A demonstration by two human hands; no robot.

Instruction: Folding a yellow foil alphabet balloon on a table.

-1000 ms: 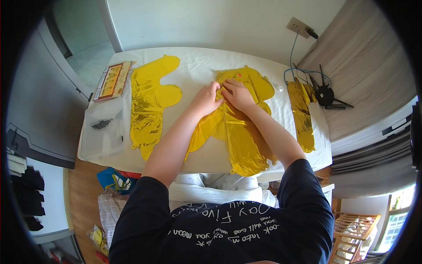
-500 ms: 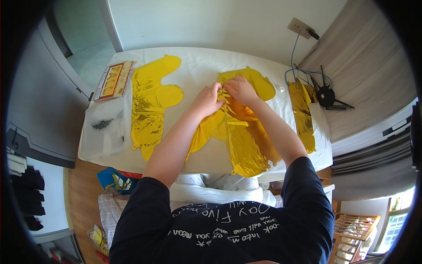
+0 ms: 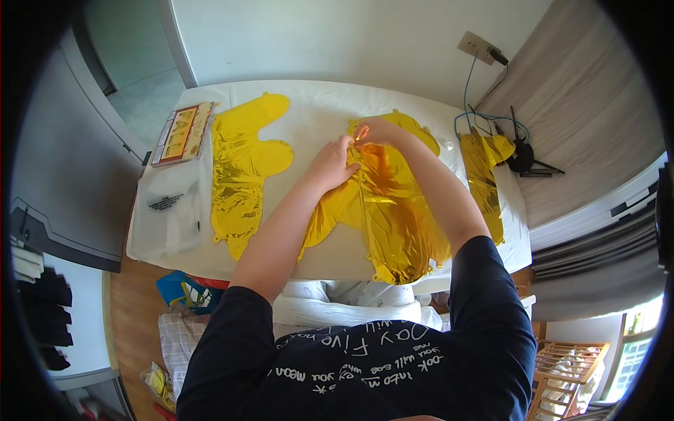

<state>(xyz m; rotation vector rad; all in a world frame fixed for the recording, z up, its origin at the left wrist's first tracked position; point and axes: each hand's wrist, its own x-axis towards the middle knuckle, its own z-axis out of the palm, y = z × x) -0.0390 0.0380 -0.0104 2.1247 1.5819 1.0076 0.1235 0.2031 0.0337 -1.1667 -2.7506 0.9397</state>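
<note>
A crinkled gold foil balloon [image 3: 393,231], flat and shaped like a letter, spreads across the right-middle of the table. At its upper part my left hand [image 3: 331,165] pinches the foil edge, thumb pointing right. My right hand [image 3: 379,132] is closed beside it, its fingers curled at the same spot. What exactly lies between the fingertips is too small to make out. To the left a second gold foil balloon [image 3: 235,168] lies flat, with two rounded arms pointing right. A third gold foil balloon [image 3: 484,193] lies along the right edge, its upper end bent up.
A white cloth covers the table [image 3: 309,98]. On its left are a flat printed box [image 3: 184,133] and a clear plastic bag [image 3: 165,217]. A black router [image 3: 521,156] with cables stands beyond the right edge. A blue bag [image 3: 186,291] is on the floor below.
My right hand has turned and curled inward, while my left hand keeps its place. The foil in front has shifted and spread, and the right-hand balloon's upper end has swung toward the router.
</note>
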